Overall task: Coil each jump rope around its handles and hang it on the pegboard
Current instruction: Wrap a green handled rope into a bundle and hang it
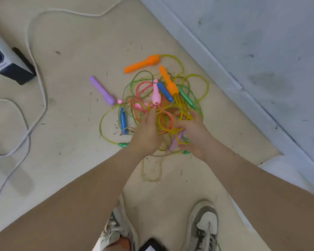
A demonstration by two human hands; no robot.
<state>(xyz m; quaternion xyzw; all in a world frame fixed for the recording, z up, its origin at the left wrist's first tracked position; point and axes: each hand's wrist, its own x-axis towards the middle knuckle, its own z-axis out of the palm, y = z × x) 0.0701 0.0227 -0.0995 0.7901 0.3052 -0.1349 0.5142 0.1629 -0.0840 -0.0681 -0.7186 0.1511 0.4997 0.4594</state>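
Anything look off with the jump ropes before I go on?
Yes: the jump ropes lie in one tangled heap on the floor, cords of different colours looped through each other. Small dark debris is scattered around it.

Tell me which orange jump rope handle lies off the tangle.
The farther orange plastic handle, on the floor beyond the tangled ropes; the other orange handle rests on them beside a blue handle.

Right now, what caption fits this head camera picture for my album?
Left hand and right hand reach into tangled jump ropes on the floor.
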